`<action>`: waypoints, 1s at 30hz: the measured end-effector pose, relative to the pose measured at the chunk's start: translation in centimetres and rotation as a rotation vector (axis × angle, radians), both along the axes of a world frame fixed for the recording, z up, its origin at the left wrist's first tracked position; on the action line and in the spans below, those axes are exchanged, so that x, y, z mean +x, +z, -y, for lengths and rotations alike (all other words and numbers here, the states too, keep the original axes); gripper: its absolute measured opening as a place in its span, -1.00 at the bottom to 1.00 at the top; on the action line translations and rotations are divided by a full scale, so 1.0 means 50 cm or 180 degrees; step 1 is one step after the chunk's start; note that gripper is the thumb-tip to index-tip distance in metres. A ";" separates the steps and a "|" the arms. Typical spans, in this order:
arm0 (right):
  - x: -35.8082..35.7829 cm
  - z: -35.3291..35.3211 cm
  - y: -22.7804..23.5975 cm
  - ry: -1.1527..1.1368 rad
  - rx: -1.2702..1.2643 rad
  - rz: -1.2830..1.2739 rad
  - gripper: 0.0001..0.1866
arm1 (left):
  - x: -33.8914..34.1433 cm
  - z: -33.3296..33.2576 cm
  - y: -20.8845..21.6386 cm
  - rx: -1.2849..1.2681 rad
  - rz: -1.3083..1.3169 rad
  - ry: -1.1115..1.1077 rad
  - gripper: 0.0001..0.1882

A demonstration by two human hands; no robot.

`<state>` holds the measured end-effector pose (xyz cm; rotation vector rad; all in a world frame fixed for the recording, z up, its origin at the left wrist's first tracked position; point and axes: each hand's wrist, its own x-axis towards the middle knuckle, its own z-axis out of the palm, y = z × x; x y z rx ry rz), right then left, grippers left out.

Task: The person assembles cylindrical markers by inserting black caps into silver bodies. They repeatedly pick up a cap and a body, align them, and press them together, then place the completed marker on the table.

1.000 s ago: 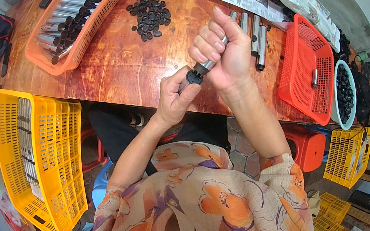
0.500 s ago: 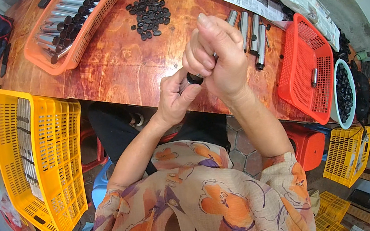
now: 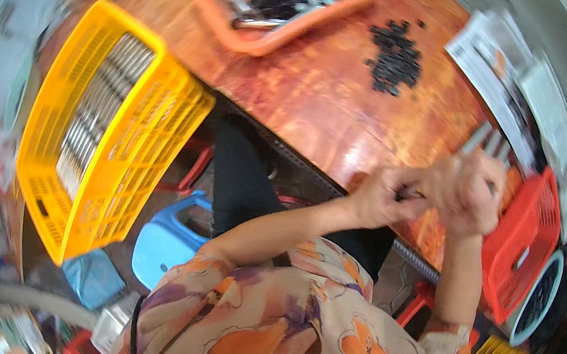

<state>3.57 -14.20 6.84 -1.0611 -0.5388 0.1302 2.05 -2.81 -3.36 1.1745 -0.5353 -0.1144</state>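
In front of the table's near edge, my left hand (image 3: 387,198) is closed around a small dark piece (image 3: 411,193), mostly hidden by the fingers. My right hand (image 3: 468,194) is a fist up against it, touching my left fingertips. Blur hides whether the right fist also grips part of that piece. Several silver tubes (image 3: 483,139) lie just beyond my right hand. A pile of small black caps (image 3: 396,56) is spread on the wooden table (image 3: 298,96). Farther left, an orange basket (image 3: 247,42) holds rows of silver tubes with black ends.
Right of my right hand stands a red basket (image 3: 502,272) with one small piece inside, beside a pale blue bowl (image 3: 523,334) of black parts. Newspapers (image 3: 493,62) cover the far edge. At left are a yellow crate (image 3: 118,178) of metal strips and a blue stool (image 3: 161,246).
The whole view has swung left, so the table slants and both hands appear farther right and lower. They remain together, the right fist now beside the left hand instead of above it.
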 end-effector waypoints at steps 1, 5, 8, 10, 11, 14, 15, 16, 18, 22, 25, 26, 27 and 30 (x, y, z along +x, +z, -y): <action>0.002 0.006 0.000 -0.0002 -0.0084 -0.0011 -0.65 | -0.003 -0.002 0.020 0.0231 -0.0112 0.0108 -0.78; 0.016 0.002 0.002 0.0338 0.0005 0.0080 -0.65 | -0.002 0.001 0.008 0.0475 0.0187 0.0468 -0.56; 0.009 -0.010 -0.003 -0.0134 0.0023 -0.0066 -0.65 | 0.002 -0.001 0.003 0.0569 0.0261 0.0652 -0.53; 0.005 -0.012 0.003 -0.0474 0.0023 -0.0236 -0.65 | -0.001 0.001 0.007 0.0748 0.0309 0.0797 -0.51; -0.001 -0.014 0.005 -0.0522 -0.0004 -0.0178 -0.65 | -0.003 0.003 0.009 0.0764 0.0373 0.0868 -0.51; -0.017 -0.012 -0.001 -0.1128 -0.0069 -0.0444 -0.64 | -0.013 0.008 0.013 0.0864 0.0418 0.0897 -0.55; -0.020 -0.016 -0.003 -0.1321 -0.0028 -0.0625 -0.63 | -0.015 0.013 0.005 0.0807 0.0488 0.1095 -0.56; -0.016 -0.022 0.001 -0.1520 0.0120 -0.0928 -0.63 | -0.016 0.013 -0.001 0.0607 0.0147 0.0871 -0.54; 0.000 -0.038 0.030 -0.1576 0.0239 -0.1367 -0.60 | -0.011 0.005 0.001 0.0693 -0.0073 0.0671 -0.53; 0.044 0.009 -0.006 -0.0699 0.1686 -0.2243 -0.56 | -0.002 -0.001 -0.019 0.0417 0.0087 0.0463 -0.58; 0.042 0.016 -0.017 -0.0575 0.2192 -0.2425 -0.63 | -0.005 -0.023 -0.023 0.0361 -0.0144 -0.0199 -0.63; 0.040 0.017 -0.021 -0.0552 0.2262 -0.2501 -0.64 | -0.007 -0.025 -0.024 0.0346 -0.0223 -0.0292 -0.63; 0.038 0.017 -0.027 -0.0583 0.2187 -0.2459 -0.65 | -0.008 -0.026 -0.024 0.0332 -0.0303 -0.0382 -0.62; 0.035 0.009 -0.029 -0.0333 0.2330 -0.2595 -0.67 | -0.011 -0.033 -0.012 0.0261 -0.0175 -0.0460 -0.59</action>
